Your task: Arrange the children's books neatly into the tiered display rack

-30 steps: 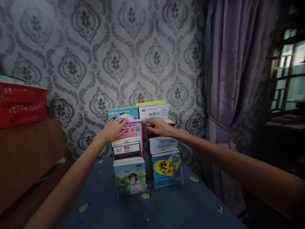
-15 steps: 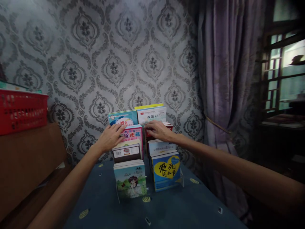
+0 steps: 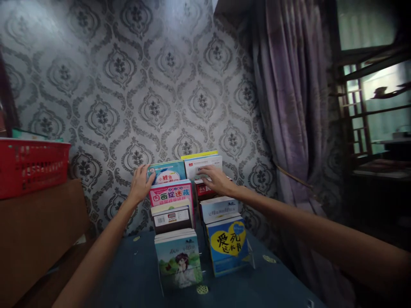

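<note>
Two rows of upright books stand one behind another in clear stands. My left hand rests at the left edge of the teal book at the back left, thumb apart from the fingers. In front of it are a pink book, a dark book and a book with a girl on its cover. My right hand spreads its fingers before the white book at the back right, above a red book; contact is unclear. A blue book with a yellow heart fronts that row.
The books stand on a dark blue tablecloth near a patterned wall. On the left, a red basket sits on a cardboard box. A purple curtain hangs on the right beside a window.
My left hand has moved left from the pink book to the teal book's edge, uncovering the pink cover. My right hand stays near the white book. The camera view has tilted.
</note>
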Action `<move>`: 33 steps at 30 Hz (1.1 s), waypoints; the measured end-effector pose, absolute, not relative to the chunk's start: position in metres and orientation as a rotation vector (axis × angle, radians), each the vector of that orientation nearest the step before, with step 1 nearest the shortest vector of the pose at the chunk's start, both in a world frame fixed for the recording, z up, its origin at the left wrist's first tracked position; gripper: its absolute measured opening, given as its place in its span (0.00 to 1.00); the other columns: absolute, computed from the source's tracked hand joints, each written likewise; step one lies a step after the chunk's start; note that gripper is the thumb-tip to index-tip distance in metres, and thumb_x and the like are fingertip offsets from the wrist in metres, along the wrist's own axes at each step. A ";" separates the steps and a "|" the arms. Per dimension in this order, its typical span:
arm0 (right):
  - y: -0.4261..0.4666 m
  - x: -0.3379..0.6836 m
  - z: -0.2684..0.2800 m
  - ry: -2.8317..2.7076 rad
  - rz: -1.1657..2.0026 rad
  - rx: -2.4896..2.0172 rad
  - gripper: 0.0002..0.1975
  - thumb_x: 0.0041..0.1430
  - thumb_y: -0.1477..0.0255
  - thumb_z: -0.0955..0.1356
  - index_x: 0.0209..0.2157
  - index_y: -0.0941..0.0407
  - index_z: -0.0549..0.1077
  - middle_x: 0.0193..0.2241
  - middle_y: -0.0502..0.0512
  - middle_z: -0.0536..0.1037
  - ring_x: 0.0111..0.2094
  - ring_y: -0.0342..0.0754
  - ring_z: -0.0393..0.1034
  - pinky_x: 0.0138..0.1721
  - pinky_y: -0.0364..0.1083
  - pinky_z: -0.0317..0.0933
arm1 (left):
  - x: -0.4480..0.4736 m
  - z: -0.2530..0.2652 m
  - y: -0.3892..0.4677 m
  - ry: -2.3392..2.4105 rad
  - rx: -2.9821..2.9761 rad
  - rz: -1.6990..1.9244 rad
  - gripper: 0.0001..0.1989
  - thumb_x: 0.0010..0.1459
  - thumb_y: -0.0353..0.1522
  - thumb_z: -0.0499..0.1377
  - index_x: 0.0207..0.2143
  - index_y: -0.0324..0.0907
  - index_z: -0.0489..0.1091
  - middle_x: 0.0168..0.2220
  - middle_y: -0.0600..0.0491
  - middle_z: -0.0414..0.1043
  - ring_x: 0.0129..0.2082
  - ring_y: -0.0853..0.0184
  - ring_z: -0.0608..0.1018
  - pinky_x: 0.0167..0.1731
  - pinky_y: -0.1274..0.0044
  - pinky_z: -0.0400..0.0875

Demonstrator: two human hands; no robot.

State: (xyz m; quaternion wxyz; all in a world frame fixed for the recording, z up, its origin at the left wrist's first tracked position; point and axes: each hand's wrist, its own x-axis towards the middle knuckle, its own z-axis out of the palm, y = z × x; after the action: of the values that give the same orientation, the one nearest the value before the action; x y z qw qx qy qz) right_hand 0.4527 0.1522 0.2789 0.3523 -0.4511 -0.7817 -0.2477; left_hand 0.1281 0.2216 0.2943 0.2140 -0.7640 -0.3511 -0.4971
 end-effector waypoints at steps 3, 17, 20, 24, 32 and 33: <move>0.159 0.450 0.289 -1.971 -0.746 -1.205 0.18 0.59 0.77 0.63 0.49 0.57 0.75 0.55 0.63 0.73 0.56 0.57 0.65 0.56 0.57 0.59 | 0.132 0.300 0.240 -1.026 -2.181 -1.314 0.27 0.64 0.44 0.49 0.60 0.40 0.62 0.60 0.39 0.63 0.63 0.51 0.64 0.60 0.57 0.61; 0.194 0.443 0.350 -2.147 -0.841 -1.558 0.37 0.56 0.68 0.68 0.64 0.63 0.55 0.60 0.72 0.66 0.61 0.65 0.60 0.59 0.65 0.51 | 0.132 0.304 0.219 -0.973 -2.230 -1.277 0.24 0.64 0.42 0.49 0.58 0.40 0.64 0.55 0.41 0.64 0.56 0.57 0.70 0.58 0.65 0.65; 0.196 0.438 0.355 -2.116 -0.835 -1.599 0.27 0.56 0.70 0.67 0.57 0.63 0.63 0.54 0.71 0.71 0.55 0.63 0.65 0.54 0.58 0.58 | 0.132 0.306 0.214 -0.994 -2.241 -1.267 0.24 0.64 0.42 0.49 0.59 0.40 0.64 0.55 0.42 0.64 0.56 0.57 0.71 0.57 0.65 0.66; 0.191 0.435 0.358 -2.055 -0.804 -1.634 0.20 0.53 0.72 0.67 0.49 0.61 0.68 0.48 0.67 0.75 0.50 0.60 0.67 0.48 0.53 0.61 | 0.131 0.308 0.213 -1.034 -2.261 -1.229 0.25 0.64 0.42 0.50 0.59 0.39 0.64 0.55 0.41 0.64 0.56 0.55 0.70 0.58 0.65 0.65; 0.181 0.438 0.365 -2.117 -0.702 -1.646 0.18 0.50 0.72 0.68 0.44 0.61 0.70 0.45 0.66 0.76 0.47 0.61 0.69 0.47 0.54 0.63 | 0.129 0.311 0.212 -1.030 -2.297 -1.235 0.26 0.63 0.42 0.50 0.59 0.40 0.64 0.55 0.41 0.65 0.55 0.55 0.71 0.57 0.64 0.66; 0.180 0.438 0.365 -2.127 -0.706 -1.638 0.18 0.51 0.72 0.68 0.44 0.61 0.70 0.45 0.66 0.76 0.46 0.60 0.69 0.47 0.54 0.63 | 0.129 0.311 0.211 -1.030 -2.298 -1.242 0.26 0.63 0.42 0.50 0.59 0.39 0.65 0.55 0.41 0.65 0.55 0.54 0.70 0.57 0.64 0.65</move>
State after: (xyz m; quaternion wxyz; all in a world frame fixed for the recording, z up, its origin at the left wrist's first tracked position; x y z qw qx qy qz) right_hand 0.4383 0.1803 0.3651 0.1817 -0.5804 -0.7534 -0.2501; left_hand 0.1291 0.2111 0.3114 0.1662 -0.8070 -0.3617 -0.4362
